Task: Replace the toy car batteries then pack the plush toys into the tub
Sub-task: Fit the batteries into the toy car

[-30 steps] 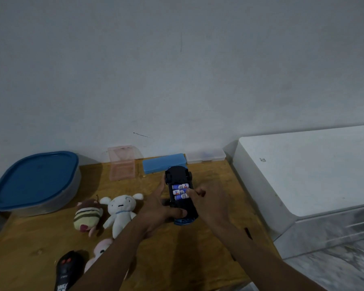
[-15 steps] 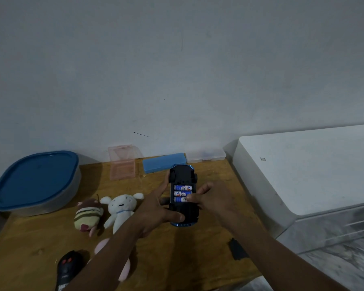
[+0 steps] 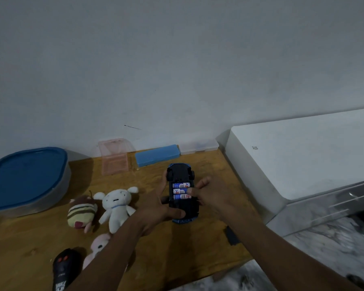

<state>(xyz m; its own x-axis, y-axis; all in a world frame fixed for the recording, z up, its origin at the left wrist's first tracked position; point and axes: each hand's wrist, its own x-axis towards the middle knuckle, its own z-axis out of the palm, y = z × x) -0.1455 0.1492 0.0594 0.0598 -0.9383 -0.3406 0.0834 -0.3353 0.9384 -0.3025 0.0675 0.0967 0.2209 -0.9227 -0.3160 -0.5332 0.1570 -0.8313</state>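
Note:
The blue toy car (image 3: 182,175) is turned belly-up over the wooden table (image 3: 177,255), its battery bay uncovered with three blue-and-white batteries (image 3: 180,191) in it. My left hand (image 3: 160,208) grips the car from the left and near end, thumb across its underside. My right hand (image 3: 210,196) has its fingertips on the right ends of the batteries. A white plush (image 3: 116,204), a striped brown-and-cream plush (image 3: 81,213) and a pink plush (image 3: 97,246), partly behind my left forearm, lie to the left. The tub (image 3: 25,181) with a blue lid sits far left.
A black remote control (image 3: 62,267) lies near the front left edge. A small black cover piece (image 3: 231,236) lies by my right forearm. A pink clear case (image 3: 114,158), a blue case (image 3: 157,157) and a clear case (image 3: 199,147) line the wall. A white cabinet (image 3: 303,156) stands right.
The car has swung from tilted left to nearly straight, and my right fingertips moved down the batteries. The camera view shifted slightly; the black cover piece came into view.

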